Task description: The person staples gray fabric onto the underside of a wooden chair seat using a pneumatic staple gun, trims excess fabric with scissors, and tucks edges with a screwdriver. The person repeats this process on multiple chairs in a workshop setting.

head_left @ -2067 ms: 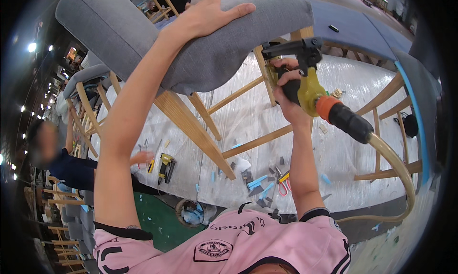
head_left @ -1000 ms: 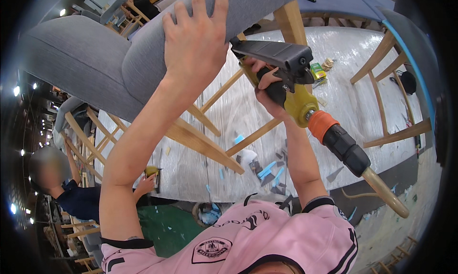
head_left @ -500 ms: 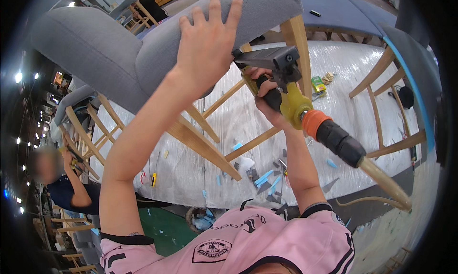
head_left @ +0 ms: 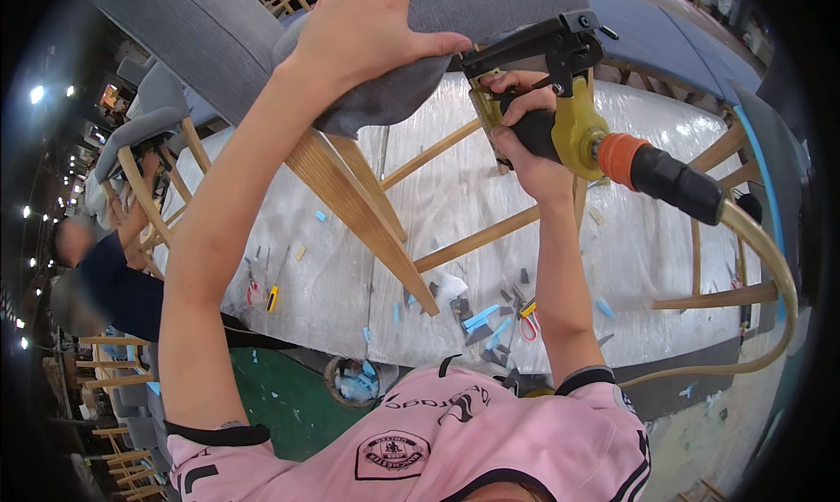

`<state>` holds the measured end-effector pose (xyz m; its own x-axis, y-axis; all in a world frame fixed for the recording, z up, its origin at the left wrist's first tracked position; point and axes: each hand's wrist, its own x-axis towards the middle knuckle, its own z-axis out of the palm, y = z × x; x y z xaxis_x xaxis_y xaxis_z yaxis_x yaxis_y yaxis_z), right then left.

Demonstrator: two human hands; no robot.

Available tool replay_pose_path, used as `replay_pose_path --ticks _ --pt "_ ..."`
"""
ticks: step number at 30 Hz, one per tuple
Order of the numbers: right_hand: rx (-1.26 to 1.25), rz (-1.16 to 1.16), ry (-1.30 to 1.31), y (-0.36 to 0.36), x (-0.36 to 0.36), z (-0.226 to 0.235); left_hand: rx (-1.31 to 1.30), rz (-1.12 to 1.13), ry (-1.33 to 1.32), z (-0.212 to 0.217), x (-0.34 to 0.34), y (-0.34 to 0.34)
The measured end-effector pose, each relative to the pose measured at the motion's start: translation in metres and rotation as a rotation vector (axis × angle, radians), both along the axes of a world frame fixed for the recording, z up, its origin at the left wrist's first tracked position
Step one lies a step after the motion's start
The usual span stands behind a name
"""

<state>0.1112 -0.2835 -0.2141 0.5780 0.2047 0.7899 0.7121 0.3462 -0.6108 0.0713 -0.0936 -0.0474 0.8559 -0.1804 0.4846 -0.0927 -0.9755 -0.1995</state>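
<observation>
A grey upholstered chair with wooden legs is tipped over before me. My left hand lies on its padding, thumb stretched along the fabric edge; its fingertips are cut off by the upper rim. Wrapped round the black grip of a yellow-and-black air staple gun is my right hand. The gun's nose is at the fabric edge, close to my left thumb; whether it touches is unclear. An orange coupling joins the gun to a clear air hose.
The plastic-wrapped work surface carries a yellow utility knife, red-handled scissors and blue foam scraps. A basket of scraps stands below. Another chair is at the right. A co-worker handles a chair at the left.
The staple gun and my right hand have shifted right and upward in view, and the hose now curves round the right. My left hand has moved up and left; its thumb is now stretched out.
</observation>
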Motion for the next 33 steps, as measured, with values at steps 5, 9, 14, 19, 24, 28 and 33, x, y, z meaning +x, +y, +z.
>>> replay_pose_path --ticks 5,9,14,19,24,28,33 --pt "0.046 0.015 -0.14 -0.004 -0.006 -0.016 0.131 0.039 -0.163 -0.022 -0.009 -0.013" --pt "0.059 0.017 -0.148 -0.008 -0.016 -0.027 0.223 0.07 -0.263 -0.032 -0.01 -0.017" --pt "-0.048 -0.01 -0.052 -0.002 -0.016 -0.026 0.281 0.043 -0.256 -0.043 -0.015 -0.022" --pt "-0.105 -0.105 0.014 -0.003 -0.013 -0.027 0.271 0.032 -0.217 -0.04 -0.02 -0.036" --pt "-0.06 -0.006 0.234 -0.005 -0.032 -0.017 0.387 0.028 -0.297 -0.051 -0.017 -0.032" --pt "-0.179 -0.169 0.064 -0.002 -0.03 -0.029 0.408 0.056 -0.322 -0.055 -0.018 -0.033" --pt "-0.061 -0.057 0.112 0.01 -0.036 -0.028 0.402 0.103 -0.284 -0.058 -0.014 -0.024"
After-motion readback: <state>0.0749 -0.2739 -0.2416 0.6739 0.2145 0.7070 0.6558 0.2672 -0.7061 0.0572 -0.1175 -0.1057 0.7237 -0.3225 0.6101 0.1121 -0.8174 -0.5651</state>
